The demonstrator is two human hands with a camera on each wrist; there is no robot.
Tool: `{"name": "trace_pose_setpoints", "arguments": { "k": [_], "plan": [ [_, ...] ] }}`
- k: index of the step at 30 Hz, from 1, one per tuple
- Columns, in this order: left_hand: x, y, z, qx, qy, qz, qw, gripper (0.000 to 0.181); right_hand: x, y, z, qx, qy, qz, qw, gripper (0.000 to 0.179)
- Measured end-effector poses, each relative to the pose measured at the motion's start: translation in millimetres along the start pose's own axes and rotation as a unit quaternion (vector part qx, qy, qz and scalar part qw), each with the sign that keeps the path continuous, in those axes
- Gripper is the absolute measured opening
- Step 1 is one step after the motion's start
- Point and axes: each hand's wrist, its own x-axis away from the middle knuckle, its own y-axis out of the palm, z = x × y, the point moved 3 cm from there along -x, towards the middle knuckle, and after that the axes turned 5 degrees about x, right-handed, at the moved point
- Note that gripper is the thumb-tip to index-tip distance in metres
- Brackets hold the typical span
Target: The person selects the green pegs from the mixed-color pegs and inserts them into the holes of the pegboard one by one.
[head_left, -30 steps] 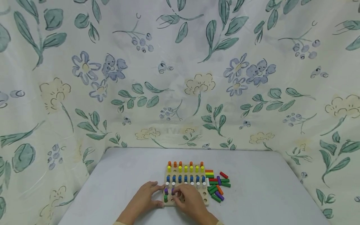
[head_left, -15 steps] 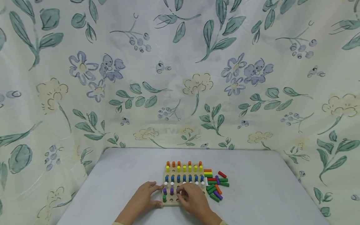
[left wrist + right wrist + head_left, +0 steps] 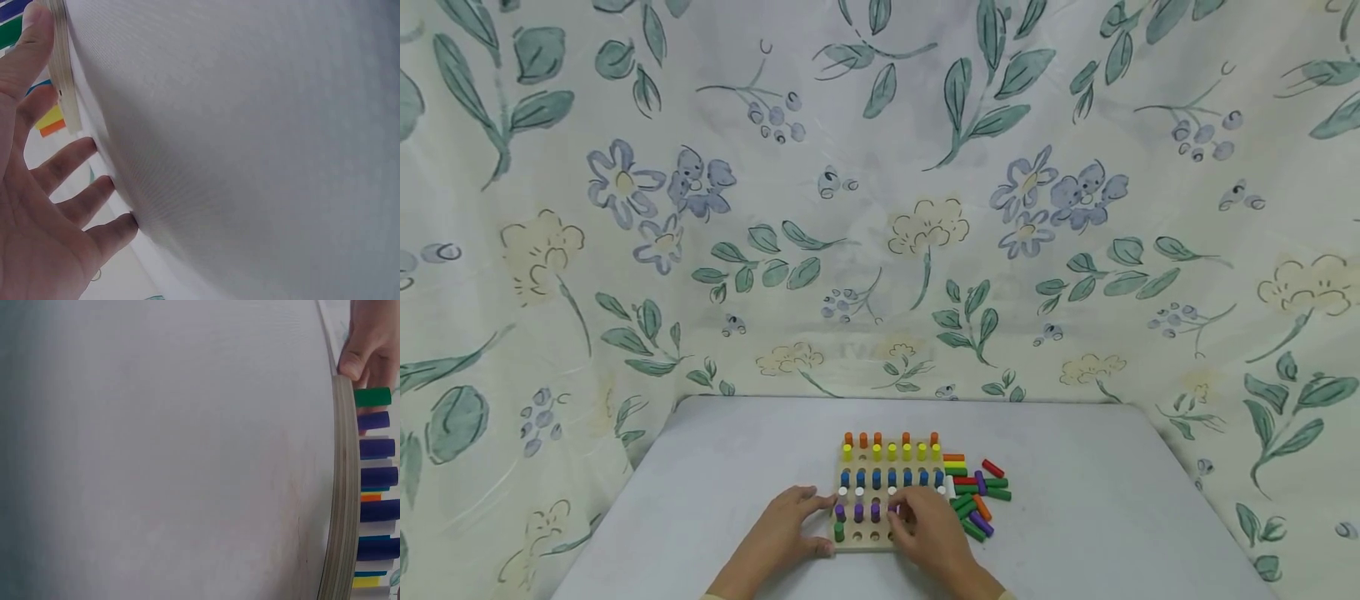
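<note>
A wooden pegboard point(image 3: 863, 547) lies on the table, with rows of orange, yellow, blue, white and purple pegs and a lone green peg point(image 3: 838, 532) at its front left. My left hand point(image 3: 782, 529) touches the board's left side, thumb near the front corner; in the left wrist view its fingers are spread along the board edge point(image 3: 65, 69). With curled thumb and index finger, my right hand point(image 3: 936, 529) pinches at the fourth purple peg point(image 3: 892, 510) and hides the board's right front part. Several upright purple pegs point(image 3: 378, 448) show in the right wrist view.
Loose pegs lie in a heap right of the board, among them a red peg point(image 3: 992, 468), green pegs point(image 3: 998, 494) and a purple peg point(image 3: 981, 522). The white table point(image 3: 1097, 500) ends at a floral curtain point(image 3: 865, 250).
My right hand has moved rightward along the purple row, from the second peg to the third and now the fourth. My left hand has stayed at the board's side.
</note>
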Motion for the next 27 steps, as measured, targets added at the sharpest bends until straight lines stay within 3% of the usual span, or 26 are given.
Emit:
{"name": "trace_pose_setpoints", "arguments": {
  "k": [15,27],
  "plan": [
    [0.6,0.7,2.2,0.002,0.009,0.008,0.9999,0.078,6.1,-10,9,-0.004,0.030,0.000,0.9995,0.004],
    [3.5,-1.8,4.1,0.016,0.008,0.000,0.9998,0.078,7.8,-9,19,0.032,0.037,0.000,0.9988,0.004]
  ]
}}
